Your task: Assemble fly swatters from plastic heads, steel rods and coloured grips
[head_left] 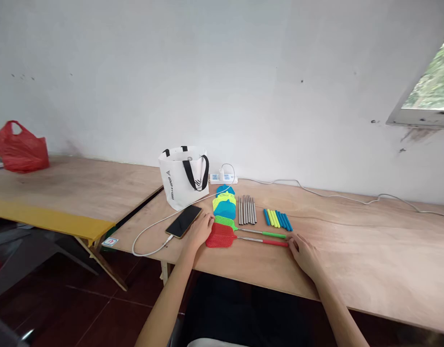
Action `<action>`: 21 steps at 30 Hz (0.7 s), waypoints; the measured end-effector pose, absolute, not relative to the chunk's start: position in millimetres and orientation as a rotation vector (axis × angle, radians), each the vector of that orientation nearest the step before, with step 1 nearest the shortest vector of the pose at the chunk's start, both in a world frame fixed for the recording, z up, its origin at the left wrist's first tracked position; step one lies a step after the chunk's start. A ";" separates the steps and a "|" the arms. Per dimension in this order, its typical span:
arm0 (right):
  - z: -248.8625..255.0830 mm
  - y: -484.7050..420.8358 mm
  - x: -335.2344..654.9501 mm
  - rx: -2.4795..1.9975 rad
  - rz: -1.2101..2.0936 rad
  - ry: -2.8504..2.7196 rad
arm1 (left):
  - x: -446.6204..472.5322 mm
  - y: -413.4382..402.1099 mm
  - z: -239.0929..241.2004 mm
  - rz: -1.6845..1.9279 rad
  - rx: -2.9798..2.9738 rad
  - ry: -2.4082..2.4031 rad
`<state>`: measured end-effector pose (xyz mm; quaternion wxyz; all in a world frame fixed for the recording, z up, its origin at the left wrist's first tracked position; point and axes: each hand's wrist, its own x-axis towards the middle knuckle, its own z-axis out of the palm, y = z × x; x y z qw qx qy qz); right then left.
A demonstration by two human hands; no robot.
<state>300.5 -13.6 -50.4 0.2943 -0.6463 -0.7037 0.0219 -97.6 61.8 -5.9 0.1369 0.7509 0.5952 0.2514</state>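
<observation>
Apparently, both hands [199, 232] [303, 250] are steadying red and green plastic-mesh flyswatters [221, 235] [227, 221], handles toward three o'clock, grips indeterminable, lifting needing pinching.

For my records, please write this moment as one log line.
left hand: at green swatter; right hand: at handle ends; red swatter: flat, beside green

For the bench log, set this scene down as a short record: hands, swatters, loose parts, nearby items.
Left hand: at the heads of the red swatter and green swatter
Right hand: at their handle ends
Grip: unclear for both hands
Layout: swatters side by side, red one in front
Loose heads: blue and yellow, overlapping
Metal rods: row right of loose heads
Tubes: blue and yellow, right of the rods
Phone: lying in front of white bag
</observation>
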 end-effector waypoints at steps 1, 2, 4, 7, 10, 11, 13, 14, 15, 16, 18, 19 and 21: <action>-49.7 -14.5 299.4 -1.740 0.064 -1.887 | -97.1 61.6 -5.7 0.714 2.174 1.727; -49.2 -15.0 298.7 -1.753 0.069 -1.892 | -96.6 61.4 -5.3 0.699 2.176 1.729; -49.3 -15.1 298.5 -1.767 0.076 -1.886 | -95.9 60.8 -4.3 0.674 2.184 1.730; -51.6 -13.6 299.4 -1.755 0.067 -1.869 | -95.9 59.8 -1.7 0.652 2.189 1.740; -54.7 -11.8 300.0 -1.742 0.036 -1.867 | -95.9 58.7 0.8 0.631 2.182 1.755; -55.5 -11.4 300.1 -1.749 0.021 -1.872 | -95.8 58.4 1.3 0.625 2.182 1.757; -56.8 -11.0 300.4 -1.777 -0.007 -1.884 | -95.5 57.7 1.6 0.621 2.191 1.754; -57.2 -11.0 300.6 -1.793 -0.014 -1.891 | -95.4 57.5 1.4 0.623 2.198 1.752; -57.5 -11.0 300.8 -1.805 -0.017 -1.898 | -95.4 57.3 1.1 0.629 2.204 1.749; -57.5 -11.1 300.9 -1.816 -0.017 -1.903 | -95.5 57.2 0.6 0.639 2.209 1.745; -57.4 -11.1 301.0 -1.834 -0.012 -1.906 | -96.2 57.4 -0.4 0.661 2.218 1.731; -57.1 -11.1 300.9 -1.842 -0.009 -1.905 | -96.7 57.6 -0.7 0.672 2.220 1.724; -56.5 -11.1 300.5 -1.853 -0.008 -1.904 | -97.5 58.0 -0.8 0.682 2.219 1.713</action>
